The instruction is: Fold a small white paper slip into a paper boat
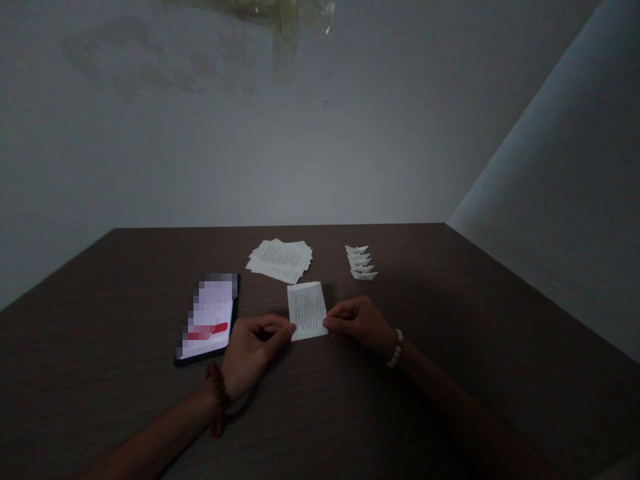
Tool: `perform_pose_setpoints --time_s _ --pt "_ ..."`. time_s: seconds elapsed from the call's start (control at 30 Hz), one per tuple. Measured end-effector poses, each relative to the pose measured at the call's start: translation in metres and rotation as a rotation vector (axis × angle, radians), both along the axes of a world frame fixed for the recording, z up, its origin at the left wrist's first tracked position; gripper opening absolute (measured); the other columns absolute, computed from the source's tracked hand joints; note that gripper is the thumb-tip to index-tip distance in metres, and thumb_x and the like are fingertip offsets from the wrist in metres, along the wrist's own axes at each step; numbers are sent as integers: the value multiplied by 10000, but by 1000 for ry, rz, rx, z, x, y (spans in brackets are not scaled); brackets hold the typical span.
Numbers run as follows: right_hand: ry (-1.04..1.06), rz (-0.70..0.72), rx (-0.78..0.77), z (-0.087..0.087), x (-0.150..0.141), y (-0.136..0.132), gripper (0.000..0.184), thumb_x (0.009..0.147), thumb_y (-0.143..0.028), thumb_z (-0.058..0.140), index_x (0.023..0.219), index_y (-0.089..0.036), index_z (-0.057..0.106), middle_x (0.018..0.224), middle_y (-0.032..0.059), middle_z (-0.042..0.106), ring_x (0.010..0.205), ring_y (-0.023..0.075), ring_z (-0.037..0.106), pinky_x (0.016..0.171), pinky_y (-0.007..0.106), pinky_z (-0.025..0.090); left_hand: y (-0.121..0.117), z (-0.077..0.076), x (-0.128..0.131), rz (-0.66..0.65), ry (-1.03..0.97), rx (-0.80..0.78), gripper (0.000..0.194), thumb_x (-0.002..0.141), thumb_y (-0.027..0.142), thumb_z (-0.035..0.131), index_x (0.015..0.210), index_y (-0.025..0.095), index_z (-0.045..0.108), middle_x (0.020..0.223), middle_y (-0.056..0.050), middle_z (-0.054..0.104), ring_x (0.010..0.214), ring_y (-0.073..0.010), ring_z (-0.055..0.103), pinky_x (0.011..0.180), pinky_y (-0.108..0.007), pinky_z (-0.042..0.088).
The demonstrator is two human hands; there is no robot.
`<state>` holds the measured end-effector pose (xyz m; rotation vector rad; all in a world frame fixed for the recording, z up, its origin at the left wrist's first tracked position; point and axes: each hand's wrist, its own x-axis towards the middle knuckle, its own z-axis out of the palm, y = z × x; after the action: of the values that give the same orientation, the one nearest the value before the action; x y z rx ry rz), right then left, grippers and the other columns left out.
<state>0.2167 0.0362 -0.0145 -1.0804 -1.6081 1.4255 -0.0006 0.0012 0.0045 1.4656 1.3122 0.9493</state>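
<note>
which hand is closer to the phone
Left. The left hand is just right of the phone; the right hand is farther right, beyond the printed paper slip.

Sheet (307, 311) matt paper; tabletop (450, 320) smooth, dark wood grain

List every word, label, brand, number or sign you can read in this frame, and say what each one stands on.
Nothing can be read word for word.
Printed paper slip, between the left hand and right hand: lines of print, too small to read.
Stack of printed paper sheets: print too small to read.
Smartphone: screen pixelated, with a red mark; unreadable.
Folded paper boats: too small to tell whether they bear print.
</note>
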Motion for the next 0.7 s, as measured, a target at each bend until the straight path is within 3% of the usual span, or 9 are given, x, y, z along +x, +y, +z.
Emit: perform_pose_setpoints --time_s 0.23,0.4,0.7 --pt "-56 -97 55 0 -3 -1 283 669 -409 744 695 -129 709 553 8 642 458 91 520 442 199 356 0 -2 0 21 -21 -41 300 729 424 650 722 128 696 659 -50 670 571 -147 559 491 -212 389" --pt "-6 -37 -29 -1 -2 -2 314 637 -428 760 742 -135 712 616 17 681 445 86 522 400 179 353 2 -5 -2 27 -20 -2 283 737 414 650 717 136 700 705 -55 685 628 -166 583 539 -229 421" --pt "-28 -1 -14 1 0 -1 257 676 -389 738 727 -141 698 657 26 693 498 98 574 424 177 390 2 -3 0 25 -24 -16 283 727 414 658 681 136 688 659 -40 660 595 -145 553 513 -214 389"
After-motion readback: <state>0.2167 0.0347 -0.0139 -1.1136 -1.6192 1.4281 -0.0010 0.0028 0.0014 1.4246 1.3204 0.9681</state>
